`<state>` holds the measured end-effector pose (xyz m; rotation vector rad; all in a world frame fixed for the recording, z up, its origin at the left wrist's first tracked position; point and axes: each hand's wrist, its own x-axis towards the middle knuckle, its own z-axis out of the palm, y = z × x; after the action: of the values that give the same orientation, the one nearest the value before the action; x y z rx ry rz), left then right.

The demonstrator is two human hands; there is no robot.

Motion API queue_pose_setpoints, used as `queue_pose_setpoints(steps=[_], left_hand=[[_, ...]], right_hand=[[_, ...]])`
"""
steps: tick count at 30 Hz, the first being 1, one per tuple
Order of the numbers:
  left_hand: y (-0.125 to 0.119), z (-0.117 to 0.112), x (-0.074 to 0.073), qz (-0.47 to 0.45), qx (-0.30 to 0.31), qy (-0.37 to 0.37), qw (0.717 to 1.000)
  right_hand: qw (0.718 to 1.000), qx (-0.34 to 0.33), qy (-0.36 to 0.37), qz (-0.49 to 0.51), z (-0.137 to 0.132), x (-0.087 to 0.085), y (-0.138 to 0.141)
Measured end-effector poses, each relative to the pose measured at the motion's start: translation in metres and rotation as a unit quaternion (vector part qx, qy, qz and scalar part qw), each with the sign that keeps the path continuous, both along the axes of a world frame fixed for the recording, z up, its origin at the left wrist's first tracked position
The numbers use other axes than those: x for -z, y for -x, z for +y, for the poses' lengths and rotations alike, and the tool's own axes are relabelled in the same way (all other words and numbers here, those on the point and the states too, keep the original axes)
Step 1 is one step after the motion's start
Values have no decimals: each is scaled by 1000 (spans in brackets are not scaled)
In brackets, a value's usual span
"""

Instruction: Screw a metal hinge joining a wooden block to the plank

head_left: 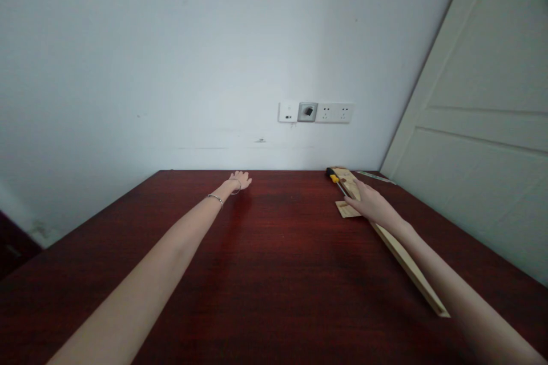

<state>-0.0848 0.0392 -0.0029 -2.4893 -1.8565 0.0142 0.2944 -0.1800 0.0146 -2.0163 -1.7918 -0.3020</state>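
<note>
My left hand [240, 179] lies far out near the back edge of the dark red wooden table [274, 262], fingers stretched flat, holding nothing; a thin bracelet circles the wrist. My right hand [369, 201] rests palm down on a long pale wooden strip [411, 268] that runs along the right side of the table. Its fingers reach toward a screwdriver with a yellow and black handle [335, 177] lying on the strip's far end. A small wooden piece [346, 209] sits just left of this hand.
A white wall stands behind the table with a row of sockets and a switch [315, 112]. A pale panelled door [483, 125] leans in on the right. A thin ruler-like strip [377, 177] lies at the table's back right corner.
</note>
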Motion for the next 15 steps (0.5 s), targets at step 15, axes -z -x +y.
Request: queue_pose_setpoints(steps=[15], left_hand=[[-290,-4,-28,-3,372,-18,928]], right_hand=[[987,148,39,44,-147,84,-57]])
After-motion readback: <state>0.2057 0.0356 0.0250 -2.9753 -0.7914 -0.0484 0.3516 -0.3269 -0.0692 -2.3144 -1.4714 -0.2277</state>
